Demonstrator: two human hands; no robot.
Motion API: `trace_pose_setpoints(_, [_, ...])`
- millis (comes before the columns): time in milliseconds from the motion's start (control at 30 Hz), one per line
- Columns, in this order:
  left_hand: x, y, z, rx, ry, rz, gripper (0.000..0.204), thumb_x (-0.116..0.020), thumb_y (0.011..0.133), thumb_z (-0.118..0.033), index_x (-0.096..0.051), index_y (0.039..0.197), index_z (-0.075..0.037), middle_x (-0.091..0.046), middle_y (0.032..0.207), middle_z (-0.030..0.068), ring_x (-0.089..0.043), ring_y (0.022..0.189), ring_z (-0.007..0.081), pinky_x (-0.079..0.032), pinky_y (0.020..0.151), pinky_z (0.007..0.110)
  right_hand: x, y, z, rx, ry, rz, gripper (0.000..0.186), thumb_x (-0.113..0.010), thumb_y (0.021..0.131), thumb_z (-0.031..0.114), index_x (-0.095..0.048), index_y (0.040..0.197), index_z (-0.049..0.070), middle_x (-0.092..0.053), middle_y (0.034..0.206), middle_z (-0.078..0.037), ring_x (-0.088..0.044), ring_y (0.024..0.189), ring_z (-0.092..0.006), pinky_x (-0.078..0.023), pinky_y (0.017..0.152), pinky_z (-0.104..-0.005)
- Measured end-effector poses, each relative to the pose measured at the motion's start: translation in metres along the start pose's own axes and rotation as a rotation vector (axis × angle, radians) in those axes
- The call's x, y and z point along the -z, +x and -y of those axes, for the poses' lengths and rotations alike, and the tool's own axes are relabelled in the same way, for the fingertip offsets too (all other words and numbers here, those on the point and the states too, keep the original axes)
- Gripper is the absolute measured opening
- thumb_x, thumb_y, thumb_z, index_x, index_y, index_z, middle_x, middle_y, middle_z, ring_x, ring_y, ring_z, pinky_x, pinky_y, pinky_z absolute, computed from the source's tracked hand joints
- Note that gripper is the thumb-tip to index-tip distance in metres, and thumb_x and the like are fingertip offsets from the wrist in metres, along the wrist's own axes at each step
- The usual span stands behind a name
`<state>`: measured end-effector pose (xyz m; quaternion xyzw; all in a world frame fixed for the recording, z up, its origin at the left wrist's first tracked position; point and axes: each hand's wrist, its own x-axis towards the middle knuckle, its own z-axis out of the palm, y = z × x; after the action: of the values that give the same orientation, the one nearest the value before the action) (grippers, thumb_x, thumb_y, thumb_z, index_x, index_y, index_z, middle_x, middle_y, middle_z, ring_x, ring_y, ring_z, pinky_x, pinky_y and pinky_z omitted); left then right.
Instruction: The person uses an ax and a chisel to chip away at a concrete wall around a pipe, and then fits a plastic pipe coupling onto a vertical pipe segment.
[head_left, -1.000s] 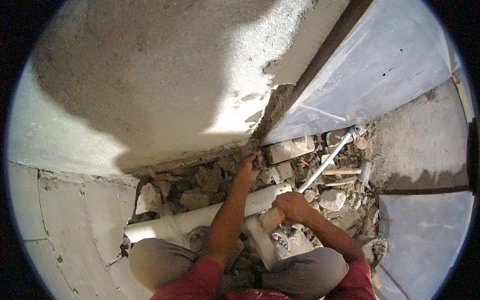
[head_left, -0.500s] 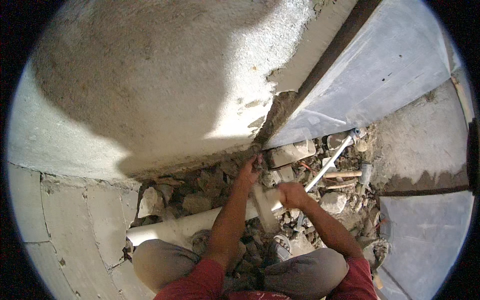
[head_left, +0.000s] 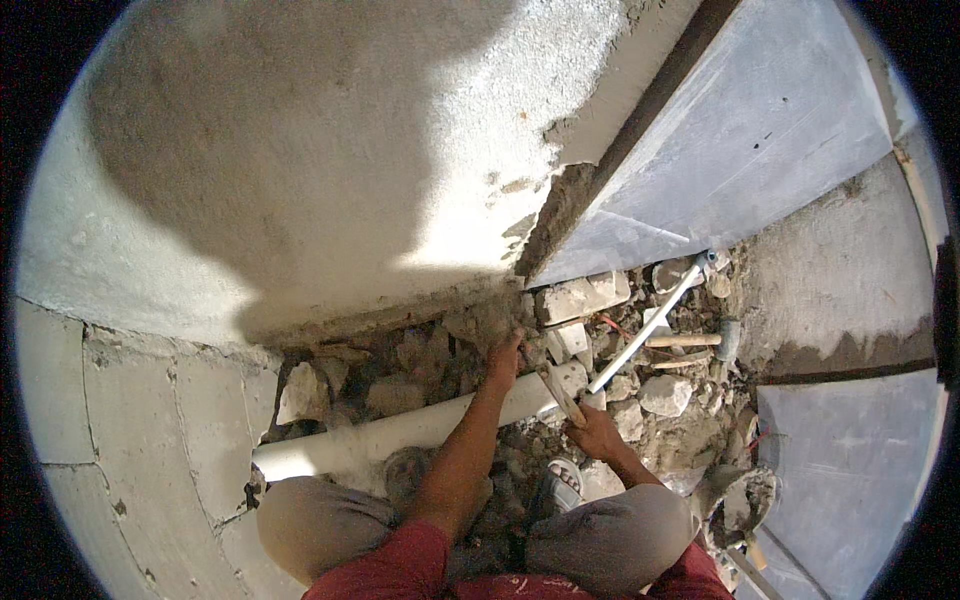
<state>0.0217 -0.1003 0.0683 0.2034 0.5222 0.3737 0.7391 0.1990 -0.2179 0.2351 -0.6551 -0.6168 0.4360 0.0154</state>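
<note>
My left hand [head_left: 505, 362] is closed near the foot of the rough plastered wall, above the rubble. What its fingers hold, if anything, is too small and dark to make out. My right hand [head_left: 597, 433] grips a pale, flat-sided, bar-like tool [head_left: 560, 393] that slants up and left toward the left hand; its exact kind is not clear. Under the tool and my left forearm lies a thick white pipe [head_left: 400, 436], running across the rubble. A thinner white pipe [head_left: 650, 328] rises to the right with a grey-blue fitting at its end.
A mallet [head_left: 728, 340] with a wooden handle lies on the rubble at the right. Broken stones [head_left: 668, 395] and a pale block [head_left: 585, 297] lie around the pipes. Grey-blue panels [head_left: 740, 150] stand at right; a block wall [head_left: 150, 430] is at left.
My right hand has come down toward my knees, and its tool now slants the other way and is less blurred. My left hand has shifted slightly down.
</note>
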Motion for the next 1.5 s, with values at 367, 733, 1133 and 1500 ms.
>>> trace_pose_setpoints(367, [-0.049,-0.026,-0.058,-0.030,-0.124,-0.048,0.031,-0.052,0.088,-0.030,-0.051,0.101,-0.002,-0.055,0.073,0.0041,-0.040,0.051,0.0110,-0.037,0.047,0.027,0.012,-0.008,-0.009,0.037,0.349,-0.117,0.029,-0.062,0.078,0.025,-0.051,0.095,0.003,-0.057,0.074,-0.012,-0.058,0.069,-0.0242,-0.047,0.064,-0.0373])
trace_pose_setpoints(733, [-0.042,-0.020,-0.067,-0.056,-0.245,-0.185,0.018,-0.048,0.090,-0.020,-0.055,0.093,-0.004,-0.059,0.073,0.0070,-0.044,0.051,0.0117,-0.039,0.047,0.027,0.030,0.014,0.006,0.716,0.255,-0.577,0.013,-0.059,0.077,0.013,-0.052,0.082,0.004,-0.056,0.072,-0.010,-0.056,0.067,-0.0233,-0.046,0.062,-0.0341])
trace_pose_setpoints(1133, [-0.034,0.006,-0.066,0.020,-0.546,-0.036,0.017,-0.051,0.089,-0.020,-0.055,0.082,-0.005,-0.056,0.073,0.0056,-0.043,0.055,0.0126,-0.040,0.055,0.026,0.031,0.017,0.029,0.587,0.364,-0.498,0.023,-0.057,0.079,0.023,-0.053,0.089,0.002,-0.056,0.073,-0.013,-0.054,0.063,-0.0285,-0.044,0.065,-0.0374])
trace_pose_setpoints(1500, [-0.024,-0.012,-0.087,0.054,-0.714,-0.136,0.014,-0.049,0.088,-0.016,-0.056,0.083,-0.006,-0.058,0.071,0.0038,-0.050,0.059,0.0134,-0.040,0.053,0.026,0.050,0.021,0.054,0.501,0.123,-0.221,0.025,-0.057,0.081,0.018,-0.053,0.099,0.000,-0.057,0.076,-0.014,-0.058,0.069,-0.0282,-0.045,0.059,-0.0361])
